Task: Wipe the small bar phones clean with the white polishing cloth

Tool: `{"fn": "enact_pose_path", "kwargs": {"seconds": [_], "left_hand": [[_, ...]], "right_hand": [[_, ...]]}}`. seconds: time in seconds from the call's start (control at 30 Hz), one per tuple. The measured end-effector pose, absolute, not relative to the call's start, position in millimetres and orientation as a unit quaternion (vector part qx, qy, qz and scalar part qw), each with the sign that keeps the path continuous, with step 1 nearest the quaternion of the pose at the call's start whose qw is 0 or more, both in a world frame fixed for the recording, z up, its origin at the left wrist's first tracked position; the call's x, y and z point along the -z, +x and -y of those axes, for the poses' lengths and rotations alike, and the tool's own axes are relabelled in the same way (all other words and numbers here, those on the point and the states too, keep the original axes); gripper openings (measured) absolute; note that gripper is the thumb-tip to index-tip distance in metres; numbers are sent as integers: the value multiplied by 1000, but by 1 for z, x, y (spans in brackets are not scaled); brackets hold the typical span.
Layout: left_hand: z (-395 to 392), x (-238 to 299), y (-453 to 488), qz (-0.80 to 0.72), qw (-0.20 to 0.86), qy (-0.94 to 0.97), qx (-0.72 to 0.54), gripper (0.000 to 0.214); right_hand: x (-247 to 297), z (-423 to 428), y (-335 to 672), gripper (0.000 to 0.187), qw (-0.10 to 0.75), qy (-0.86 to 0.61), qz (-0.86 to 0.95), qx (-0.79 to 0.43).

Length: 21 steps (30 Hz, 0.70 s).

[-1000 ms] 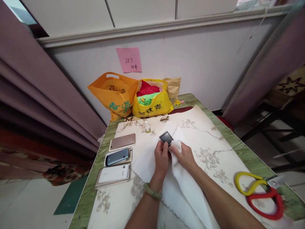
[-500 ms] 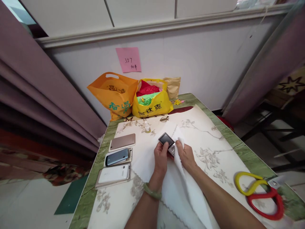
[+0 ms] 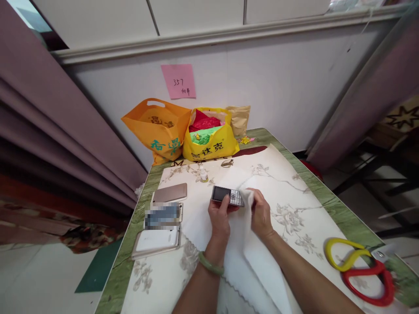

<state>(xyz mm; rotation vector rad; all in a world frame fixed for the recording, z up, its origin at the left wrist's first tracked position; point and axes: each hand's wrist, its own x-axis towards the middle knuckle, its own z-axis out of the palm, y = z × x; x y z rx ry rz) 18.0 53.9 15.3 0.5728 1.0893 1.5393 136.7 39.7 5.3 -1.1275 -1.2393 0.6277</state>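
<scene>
A silver keypad mobile phone (image 3: 221, 192) with a dark screen lies nearly level in my left hand (image 3: 220, 216), its thumb across the front below the screen. My right hand (image 3: 262, 214) pinches a white cloth (image 3: 248, 222) beside the keypad end of the phone. The cloth hangs down between my forearms and spreads over the table. A green bangle (image 3: 210, 264) circles my left wrist. To the left lie a rose-gold phone (image 3: 170, 192), a pixelated dark phone (image 3: 163, 215) on a lighter one, and a white phone (image 3: 155, 240) on another flat device.
Yellow-and-red-handled scissors (image 3: 363, 270) lie at the right edge. A small bottle (image 3: 203, 175) and a thin wire-like item (image 3: 227, 163) sit beyond the phone. An orange bag (image 3: 157, 131), a stuffed yellow bag (image 3: 211, 141) and a tan pouch (image 3: 240, 120) stand against the wall.
The keypad phone has turned from slanted to nearly level, its keypad now pointing right. My right hand has shifted slightly right and away from the phone, with the cloth.
</scene>
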Motion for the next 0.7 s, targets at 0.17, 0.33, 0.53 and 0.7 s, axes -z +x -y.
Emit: {"fn": "enact_pose_path", "kwargs": {"seconds": [0.17, 0.33, 0.53, 0.7], "left_hand": [[-54, -16, 18, -441, 580, 212, -651, 33], [-51, -16, 18, -423, 591, 245, -642, 36], [-50, -15, 16, -418, 584, 255, -648, 39], [-53, -14, 15, -424, 565, 238, -666, 36]], "right_hand": [[-18, -41, 133, 30, 575, -539, 560, -254], [-14, -45, 131, 48, 531, -622, 507, -273], [-16, -46, 135, 55, 544, -622, 487, -284], [-17, -45, 137, 56, 603, -621, 444, -230]]}}
